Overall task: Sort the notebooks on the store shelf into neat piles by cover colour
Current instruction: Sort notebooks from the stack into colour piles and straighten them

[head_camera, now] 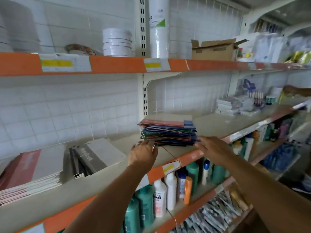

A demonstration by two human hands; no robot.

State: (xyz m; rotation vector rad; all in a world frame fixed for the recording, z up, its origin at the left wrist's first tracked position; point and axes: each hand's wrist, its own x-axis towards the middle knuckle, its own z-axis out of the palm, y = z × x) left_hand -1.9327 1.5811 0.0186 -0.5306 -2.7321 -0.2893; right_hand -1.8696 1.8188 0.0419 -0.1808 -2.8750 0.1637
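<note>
While both arms reach forward, hands [176, 151] flank the notebooks [168, 132].

A shop: orange-edged shelves [117, 65] with price labels [152, 65], shampoo bottles [159, 197], stacked notebooks [168, 132].

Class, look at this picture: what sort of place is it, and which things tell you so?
Probably a small shop: orange-edged shelves carrying yellow price labels, and rows of shampoo bottles below.
</note>
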